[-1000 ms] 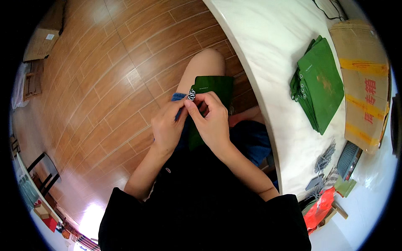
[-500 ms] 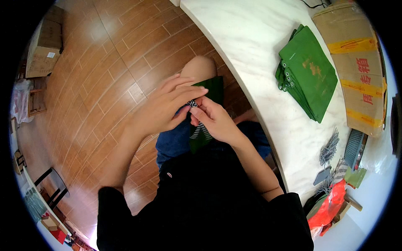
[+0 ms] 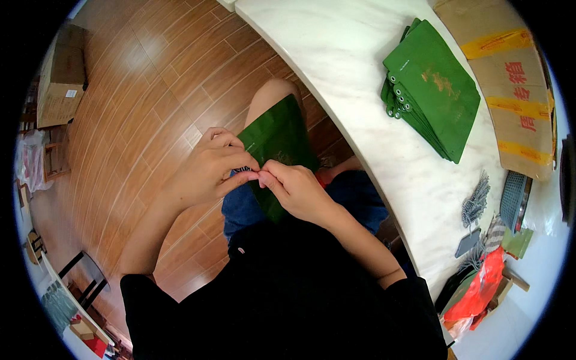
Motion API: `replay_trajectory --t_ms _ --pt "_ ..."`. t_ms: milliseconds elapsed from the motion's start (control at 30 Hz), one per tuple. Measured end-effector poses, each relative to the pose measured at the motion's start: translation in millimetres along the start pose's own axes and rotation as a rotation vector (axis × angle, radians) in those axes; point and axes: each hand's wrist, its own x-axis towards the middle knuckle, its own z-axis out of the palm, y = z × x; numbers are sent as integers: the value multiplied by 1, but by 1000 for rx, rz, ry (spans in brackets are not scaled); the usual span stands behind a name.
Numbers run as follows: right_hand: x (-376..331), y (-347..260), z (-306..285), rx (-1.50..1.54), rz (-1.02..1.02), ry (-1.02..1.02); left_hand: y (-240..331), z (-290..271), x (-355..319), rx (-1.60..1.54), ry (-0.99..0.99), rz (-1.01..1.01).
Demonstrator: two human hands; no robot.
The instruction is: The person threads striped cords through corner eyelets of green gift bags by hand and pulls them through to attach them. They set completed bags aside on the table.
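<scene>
Both hands, left hand (image 3: 207,171) and right hand (image 3: 297,189), are pinching the green bag (image 3: 277,141) over the lap; a stack of green bags (image 3: 435,87) is lying across the desk (image 3: 336,66), near its far edge; the bag is now tilting flatter than before.

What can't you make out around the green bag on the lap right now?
- Head view: where the left hand and right hand pinch the green bag, fingers hide whatever they hold.
- Bag's lower part: hidden behind the right hand.
- Stack of green bags on the white table: count unreadable.

Green bag's (image 3: 277,135) near edge behind fingers (image 3: 243,174)
</scene>
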Motion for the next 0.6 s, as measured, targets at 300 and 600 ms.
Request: replay_trajectory --t_ms 300,600 --pt "-19 27 28 195 127 26 -29 -5 -21 47 -130 -31" --pt "-5 29 23 501 330 -195 -35 -9 -32 -100 -76 -124"
